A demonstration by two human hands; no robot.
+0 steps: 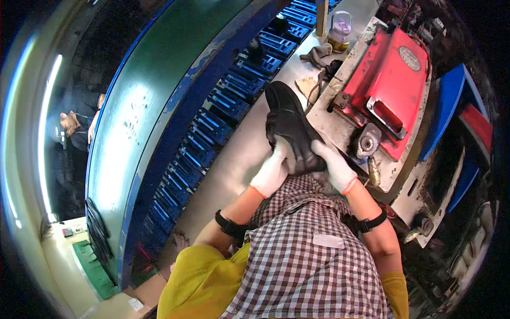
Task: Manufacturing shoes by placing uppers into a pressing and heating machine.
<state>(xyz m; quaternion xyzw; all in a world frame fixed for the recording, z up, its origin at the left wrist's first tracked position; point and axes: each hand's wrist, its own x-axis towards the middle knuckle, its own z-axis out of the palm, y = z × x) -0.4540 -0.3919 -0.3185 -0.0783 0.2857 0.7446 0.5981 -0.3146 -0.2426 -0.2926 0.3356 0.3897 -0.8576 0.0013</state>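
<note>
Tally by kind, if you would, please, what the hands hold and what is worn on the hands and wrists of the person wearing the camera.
Black shoe: 1
White gloves: 2
Black wristbands: 2
Total: 5

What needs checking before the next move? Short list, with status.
1. Left hand on the shoe: ok, gripping the end nearer the body, on its left side.
2. Right hand on the shoe: ok, gripping the same end, on its right side.
3. Gloves on both hands: ok, both white.
4. Shoe apart from the red cover: ok, visible gap between them.
5. Bench free of loose things: not ok, a jar and a tan scrap are on it.
6. Shoe's inside: cannot tell, not visible from this view.
</note>
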